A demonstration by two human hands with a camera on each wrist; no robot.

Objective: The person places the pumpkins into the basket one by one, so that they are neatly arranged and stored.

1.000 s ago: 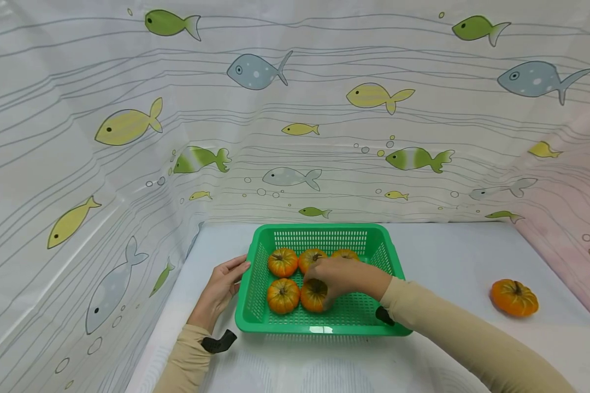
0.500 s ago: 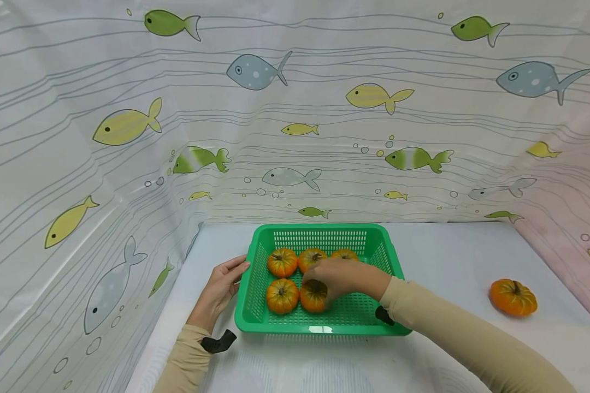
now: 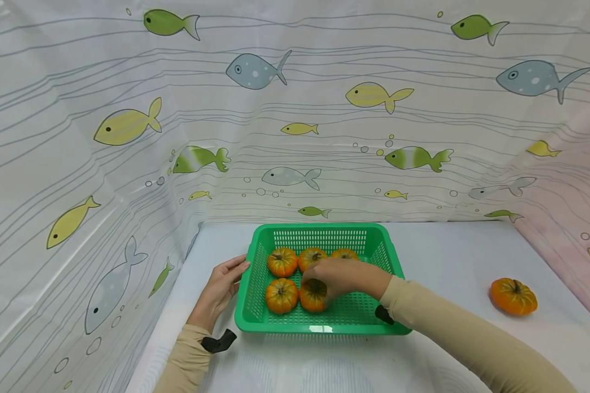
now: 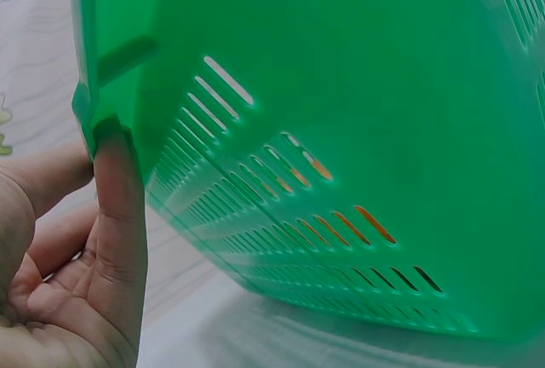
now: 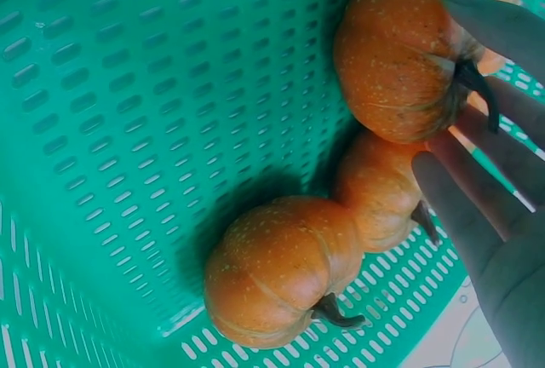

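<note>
A green plastic basket [image 3: 324, 329] with slotted walls holds several small orange pumpkins. My left hand [image 3: 224, 281] pinches its left rim; in the left wrist view the fingers [image 4: 119, 215] sit up against the rim's edge. Inside, my right hand [image 3: 336, 278] grips the front middle pumpkin [image 3: 312, 297] from above. In the right wrist view, thumb and fingers spread around that pumpkin [image 5: 400, 53], whose dark stem points toward the palm. Touching its left side in the head view is the front left pumpkin [image 3: 282, 296].
Behind these, a back row holds a left pumpkin [image 3: 282, 262], a middle one [image 3: 311, 257] and a right one [image 3: 345, 254] partly hidden by my right hand. One more pumpkin [image 3: 513, 297] lies on the white table [image 3: 452, 262] at right. Fish-printed curtains [image 3: 324, 131] enclose the table.
The two front pumpkins have shifted very slightly left inside the basket, with my right hand still on the middle one. My left hand and the basket stay put.
</note>
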